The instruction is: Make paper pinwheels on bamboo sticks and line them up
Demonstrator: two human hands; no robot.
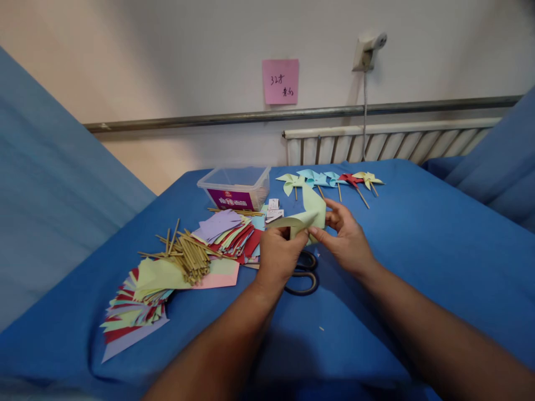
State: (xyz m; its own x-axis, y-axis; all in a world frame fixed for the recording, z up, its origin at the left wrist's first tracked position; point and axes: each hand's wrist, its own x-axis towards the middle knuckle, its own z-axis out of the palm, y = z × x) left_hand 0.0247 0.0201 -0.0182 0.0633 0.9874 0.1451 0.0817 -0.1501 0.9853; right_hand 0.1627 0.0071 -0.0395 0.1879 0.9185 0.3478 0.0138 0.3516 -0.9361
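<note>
Between my two hands is a pale green paper pinwheel blade (314,207), its flaps partly curled over. My left hand (279,253) pinches it at the lower left, thumb near the middle. From the right, my right hand (346,235) grips its edge between thumb and fingers. Black-handled scissors (307,283) lie on the table beneath my hands, their blades partly hidden behind my left hand. Left of my hands lie a stack of coloured paper pieces (225,227) and a pile of thin wooden sticks (193,259).
A clear plastic box (238,189) with a purple label stands at the back, small white boxes (274,210) beside it. Several finished pinwheels (315,178) lie along the back. More coloured paper (136,312) is fanned out at left on the blue tablecloth (418,245). A radiator (393,139) stands behind.
</note>
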